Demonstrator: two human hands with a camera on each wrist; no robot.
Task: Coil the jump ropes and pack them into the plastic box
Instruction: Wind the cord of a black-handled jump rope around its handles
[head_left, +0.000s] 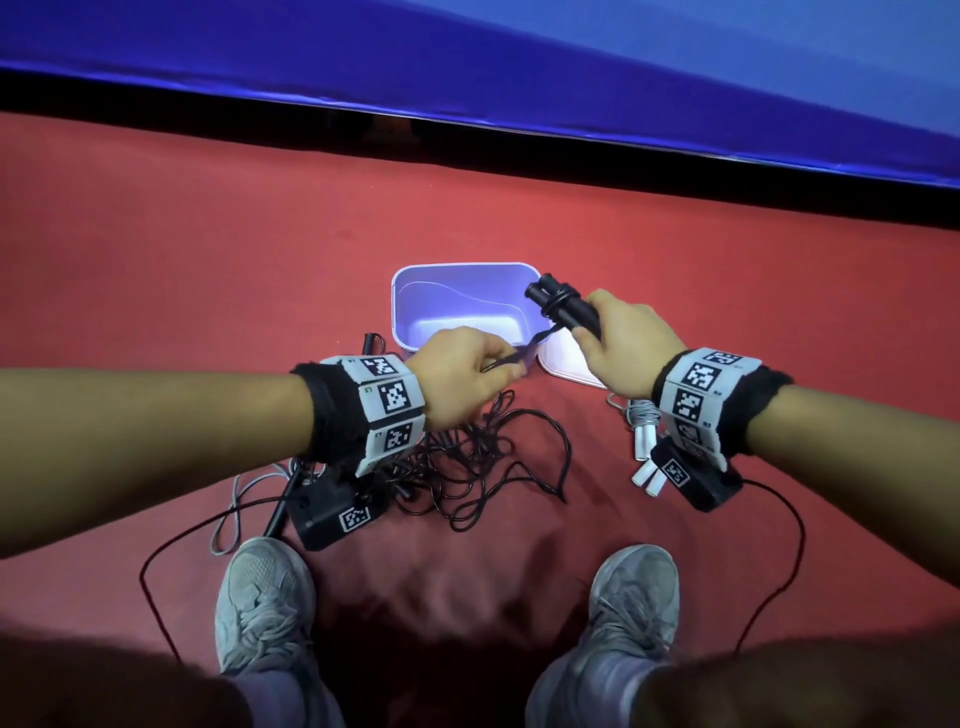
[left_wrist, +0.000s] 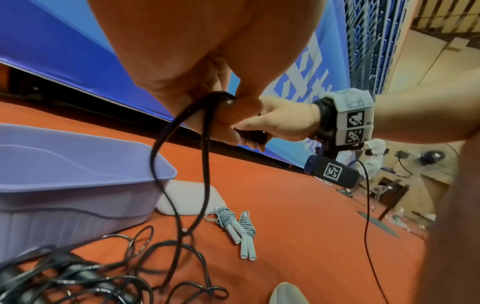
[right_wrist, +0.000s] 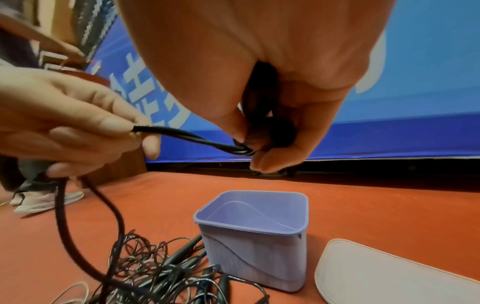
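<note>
Floor: lying under everything is a red mat floor, carrying the box, the ropes and the person's grey shoes.
Room: running along the far edge of the red floor is a blue banner, with a dark gap showing beneath it; the left wrist view is showing a cluttered, pale-walled area off to the right.
Plastic box: sitting open on the floor straight ahead is the pale purple plastic box, its inside holding no rope; its white lid is lying flat just beside its right corner.
Right hand: the right hand is gripping the paired black handles, with cord turns wound around them, raised near the box's right rim.
Left hand: the left hand is pinching a doubled black cord that is stretching across to the handles.
Loose ropes: a tangle of black rope is spreading on the floor between the box and the shoes, with the held cord hanging down into it.
Coiled rope: a grey jump rope, wrapped around its own handles, is lying near the lid, apart from the box.
Open room: bare red floor is stretching left and right of the box and behind it up to the banner.
</note>
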